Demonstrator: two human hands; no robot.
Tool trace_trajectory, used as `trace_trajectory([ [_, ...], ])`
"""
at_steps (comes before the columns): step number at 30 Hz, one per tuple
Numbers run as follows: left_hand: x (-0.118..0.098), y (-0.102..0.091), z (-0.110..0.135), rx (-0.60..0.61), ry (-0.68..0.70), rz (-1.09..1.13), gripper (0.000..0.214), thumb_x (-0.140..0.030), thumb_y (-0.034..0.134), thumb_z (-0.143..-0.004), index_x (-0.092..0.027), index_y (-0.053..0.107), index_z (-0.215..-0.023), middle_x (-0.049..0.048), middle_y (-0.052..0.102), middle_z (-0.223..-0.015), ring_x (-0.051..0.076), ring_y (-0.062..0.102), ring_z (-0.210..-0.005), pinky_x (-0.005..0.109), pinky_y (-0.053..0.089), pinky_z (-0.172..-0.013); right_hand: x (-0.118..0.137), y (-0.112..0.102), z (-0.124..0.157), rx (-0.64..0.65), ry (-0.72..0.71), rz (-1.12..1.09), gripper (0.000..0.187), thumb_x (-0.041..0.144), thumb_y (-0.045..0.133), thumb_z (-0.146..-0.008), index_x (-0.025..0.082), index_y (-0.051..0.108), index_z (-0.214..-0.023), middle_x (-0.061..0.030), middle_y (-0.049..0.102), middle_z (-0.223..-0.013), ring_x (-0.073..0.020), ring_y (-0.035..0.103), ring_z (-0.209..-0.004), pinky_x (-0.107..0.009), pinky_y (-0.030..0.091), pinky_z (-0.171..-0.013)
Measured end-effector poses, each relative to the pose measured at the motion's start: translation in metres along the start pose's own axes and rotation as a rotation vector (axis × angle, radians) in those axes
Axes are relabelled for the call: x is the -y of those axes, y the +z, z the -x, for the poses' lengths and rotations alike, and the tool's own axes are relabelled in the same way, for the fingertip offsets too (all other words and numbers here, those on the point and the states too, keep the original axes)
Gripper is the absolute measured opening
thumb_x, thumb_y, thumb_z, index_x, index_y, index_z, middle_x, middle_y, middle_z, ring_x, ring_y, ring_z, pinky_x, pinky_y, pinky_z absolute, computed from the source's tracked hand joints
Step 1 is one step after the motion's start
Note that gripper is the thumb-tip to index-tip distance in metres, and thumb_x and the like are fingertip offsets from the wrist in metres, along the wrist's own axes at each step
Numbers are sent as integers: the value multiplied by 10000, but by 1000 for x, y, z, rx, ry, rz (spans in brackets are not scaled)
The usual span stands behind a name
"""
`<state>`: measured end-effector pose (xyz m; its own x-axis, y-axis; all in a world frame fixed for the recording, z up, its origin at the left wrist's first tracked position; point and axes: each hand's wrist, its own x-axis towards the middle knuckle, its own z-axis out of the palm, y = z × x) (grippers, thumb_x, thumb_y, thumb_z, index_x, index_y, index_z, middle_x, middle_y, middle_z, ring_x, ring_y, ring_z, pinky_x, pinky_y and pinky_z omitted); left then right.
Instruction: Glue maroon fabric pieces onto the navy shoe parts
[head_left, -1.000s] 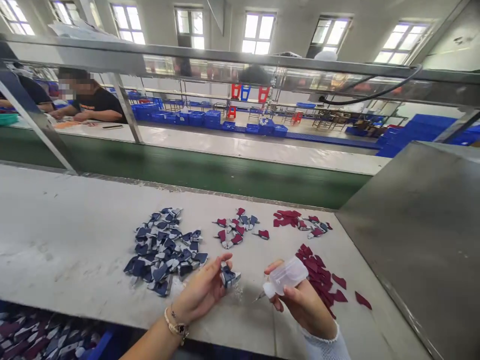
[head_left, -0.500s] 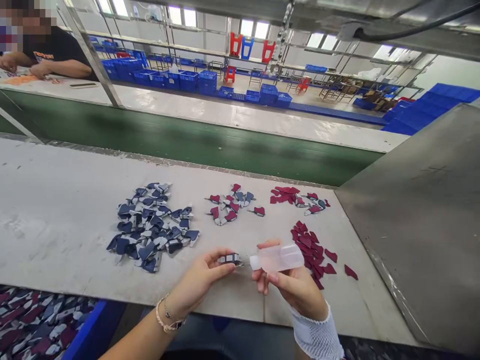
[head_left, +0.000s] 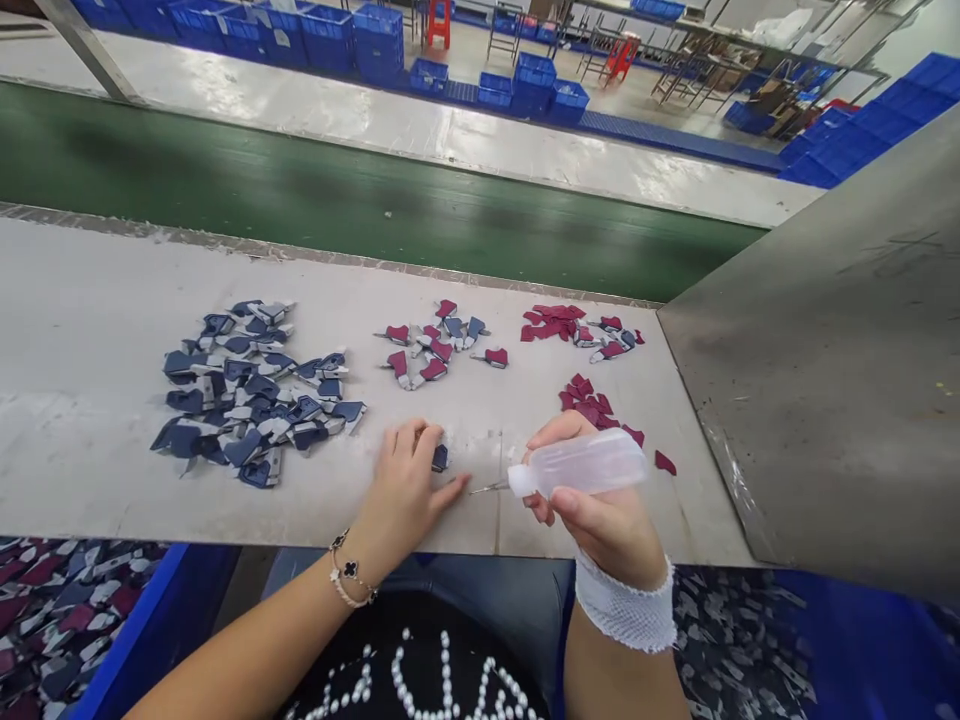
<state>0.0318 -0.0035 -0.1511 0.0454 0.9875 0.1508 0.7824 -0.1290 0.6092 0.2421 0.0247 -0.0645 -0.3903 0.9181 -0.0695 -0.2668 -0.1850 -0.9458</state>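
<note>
My left hand (head_left: 409,485) rests low on the white table (head_left: 90,360), its fingers closed on a small navy piece (head_left: 440,457) that touches the tabletop. My right hand (head_left: 600,510) grips a clear squeeze bottle (head_left: 581,465) lying sideways, its thin metal needle tip (head_left: 487,488) pointing left toward the left hand. A pile of navy and grey pieces (head_left: 251,390) lies left of my left hand. Maroon pieces (head_left: 592,405) lie just behind the bottle.
A small mixed cluster of maroon and navy pieces (head_left: 439,345) and another maroon group (head_left: 574,328) lie farther back. A green conveyor belt (head_left: 337,200) runs behind the table. A grey metal panel (head_left: 825,330) slopes up at right. A blue bin of pieces (head_left: 67,620) sits below left.
The view tilted down. My left hand lowered the navy piece from mid-air to the tabletop. The bottle stayed in my right hand, its tip still near the piece.
</note>
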Motion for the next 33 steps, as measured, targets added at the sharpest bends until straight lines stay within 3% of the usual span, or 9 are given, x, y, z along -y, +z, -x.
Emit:
trace_trajectory([
  [3,2,-1,2,-53,-33,-219,450,-458,676,-883,-187,590,-1231,171,553,-1287,396,488,-1177,542,432,-975,3,-1,7,8,-12,-10,452,423,846,-774,237,592,-1099,16,650,-715,-152,577,-596,-271,414,-530],
  [8,26,-13,-5,18,115,-130,216,-348,638,-928,-218,648,-1101,105,610,-1156,304,534,-1123,471,444,-1022,7,1,19,85,-44,-80,439,425,853,-755,266,600,-1078,-12,686,-768,-170,612,-567,-281,457,-494],
  [10,34,-19,-8,40,138,-101,270,-356,680,-901,-221,633,-1130,94,598,-1165,281,544,-1137,434,452,-1037,7,1,21,138,-39,-133,435,437,851,-749,286,600,-1070,-13,700,-774,-152,597,-502,-258,438,-443],
  [12,38,-23,-8,24,120,-102,479,-418,749,-842,-208,577,-1237,115,555,-1245,300,524,-1195,450,435,-1065,5,1,20,183,-36,-173,425,456,846,-741,296,597,-1047,-8,700,-747,-128,554,-429,-231,398,-391],
  [15,37,-25,-5,-25,37,-164,799,-554,819,-723,-169,492,-1342,158,515,-1323,368,463,-1254,520,389,-1086,2,2,18,179,-53,-202,420,502,835,-718,302,574,-980,27,643,-626,-104,473,-361,-206,353,-349],
  [20,33,-19,4,-68,-52,-175,571,-540,736,-820,-182,573,-1234,148,575,-1273,370,493,-1217,519,386,-1045,1,8,18,59,-98,-240,365,534,787,-732,325,566,-934,99,460,-515,-79,290,-309,-189,277,-317],
  [25,32,-19,7,-86,-62,-125,537,-503,789,-790,-186,601,-1181,135,611,-1266,362,521,-1238,501,367,-1059,2,11,18,83,-113,-280,321,563,705,-801,305,633,-978,89,427,-518,-69,199,-318,-180,240,-295],
  [30,26,-30,10,-68,-62,-44,543,-475,821,-768,-224,589,-1190,114,675,-1274,359,571,-1242,547,304,-1089,2,13,16,165,-168,-329,338,538,650,-837,267,671,-1038,75,478,-535,-71,216,-321,-170,224,-266],
  [33,18,-39,13,-66,-116,117,559,-457,846,-741,-230,593,-1184,78,717,-1141,308,659,-1083,502,404,-1030,3,16,19,91,-184,-234,335,544,634,-842,264,667,-1022,64,516,-526,-89,325,-343,-183,274,-299],
])
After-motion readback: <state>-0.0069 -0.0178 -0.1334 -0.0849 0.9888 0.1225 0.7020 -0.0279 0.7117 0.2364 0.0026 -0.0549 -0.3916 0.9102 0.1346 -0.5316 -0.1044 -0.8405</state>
